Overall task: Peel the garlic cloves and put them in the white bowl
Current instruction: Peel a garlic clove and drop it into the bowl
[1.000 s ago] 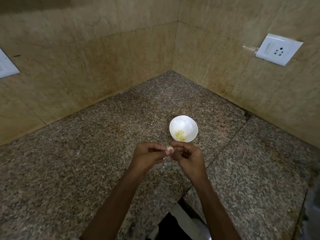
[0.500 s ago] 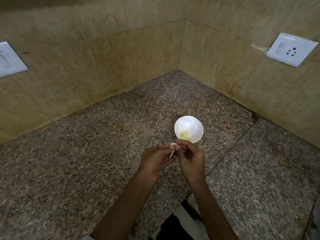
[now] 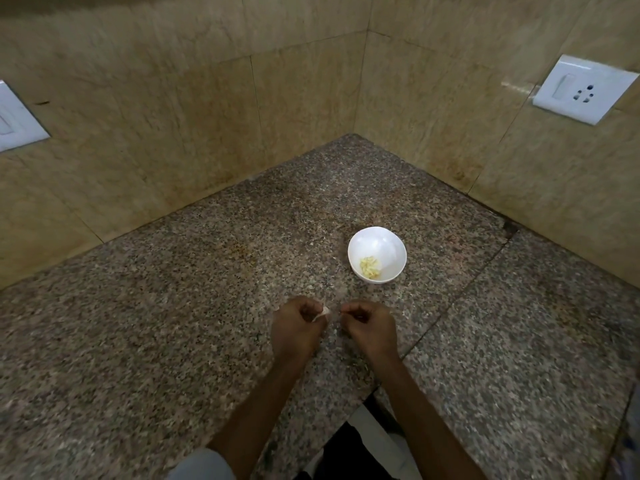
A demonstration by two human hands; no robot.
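A small white bowl (image 3: 388,244) stands on the granite counter (image 3: 173,306) and holds several pale yellow peeled garlic cloves (image 3: 370,267). In front of it my two hands hover over the counter, a small gap between them. My left hand (image 3: 298,329) has its fingers curled and pinches a small pale garlic clove (image 3: 324,311) at the fingertips. My right hand (image 3: 370,329) has its fingers curled with the fingertips pressed together; whether a bit of skin sits between them is too small to tell.
Tiled walls meet in a corner behind the counter. A white socket plate (image 3: 583,93) is on the right wall, another plate (image 3: 14,121) on the left wall. The counter's front edge (image 3: 363,396) forms an inner corner just below my wrists.
My hands have pulled apart: they were joined on the clove close to the bowl, and now sit lower and separated, with the clove left in my left hand.
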